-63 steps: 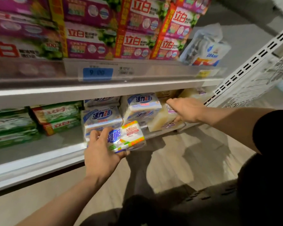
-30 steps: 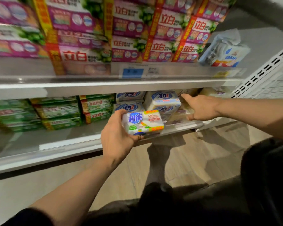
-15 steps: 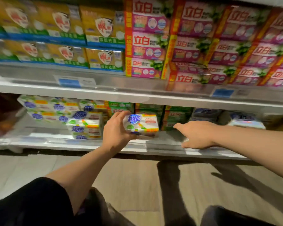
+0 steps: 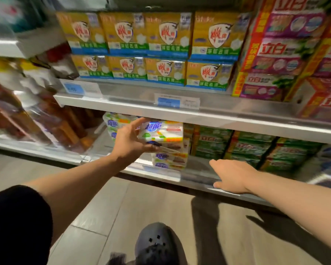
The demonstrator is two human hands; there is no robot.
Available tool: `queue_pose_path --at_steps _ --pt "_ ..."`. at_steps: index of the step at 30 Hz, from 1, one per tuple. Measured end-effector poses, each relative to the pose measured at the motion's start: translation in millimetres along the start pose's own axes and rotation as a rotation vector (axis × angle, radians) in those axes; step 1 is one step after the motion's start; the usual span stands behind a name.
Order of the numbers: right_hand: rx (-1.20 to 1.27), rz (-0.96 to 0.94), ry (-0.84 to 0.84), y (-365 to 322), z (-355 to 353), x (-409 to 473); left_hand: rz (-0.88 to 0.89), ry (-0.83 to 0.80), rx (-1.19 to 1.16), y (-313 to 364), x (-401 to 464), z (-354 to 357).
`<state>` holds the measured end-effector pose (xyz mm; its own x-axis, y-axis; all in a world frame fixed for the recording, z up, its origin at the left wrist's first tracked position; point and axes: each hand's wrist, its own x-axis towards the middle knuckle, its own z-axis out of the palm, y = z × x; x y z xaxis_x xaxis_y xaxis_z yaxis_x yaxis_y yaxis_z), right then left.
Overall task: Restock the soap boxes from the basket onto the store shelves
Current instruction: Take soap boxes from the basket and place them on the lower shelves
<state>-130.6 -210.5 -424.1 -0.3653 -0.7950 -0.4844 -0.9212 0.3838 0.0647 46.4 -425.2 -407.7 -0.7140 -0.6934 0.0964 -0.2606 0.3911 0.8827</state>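
While the left hand (image 4: 131,142) grips one soap pack (image 4: 161,132) above the matching stack (image 4: 169,159), placement remains; right hand (image 4: 232,175) rests flat, empty.

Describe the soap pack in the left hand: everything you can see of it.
The soap pack is a rectangular bar in glossy white wrap, with blue characters at its left end and orange, green and red patches along its front. The left hand grips its left end, thumb underneath and fingers over the top, front face towards the camera, roughly level. It sits at the lower shelf opening, just above the matching packs; whether it touches them is unclear.
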Motion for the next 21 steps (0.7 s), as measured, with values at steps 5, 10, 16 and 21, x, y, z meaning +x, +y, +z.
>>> queue_pose_path --at_steps 5,10,16,21 --pt "0.054 0.071 -0.042 9.7 16.6 -2.6 -0.032 -0.028 -0.038 0.0 14.4 17.0" --pt "0.094 0.114 -0.042 7.5 30.5 -0.4 -0.068 -0.087 -0.064 -3.4 20.1 9.6" --pt "0.135 0.091 -0.016 -7.5 32.4 13.1 -0.064 -0.124 -0.067 -0.3 17.5 1.6" --pt "0.155 0.072 -0.055 -19.5 37.5 18.0 -0.079 -0.125 -0.106 -0.5 19.4 4.4"
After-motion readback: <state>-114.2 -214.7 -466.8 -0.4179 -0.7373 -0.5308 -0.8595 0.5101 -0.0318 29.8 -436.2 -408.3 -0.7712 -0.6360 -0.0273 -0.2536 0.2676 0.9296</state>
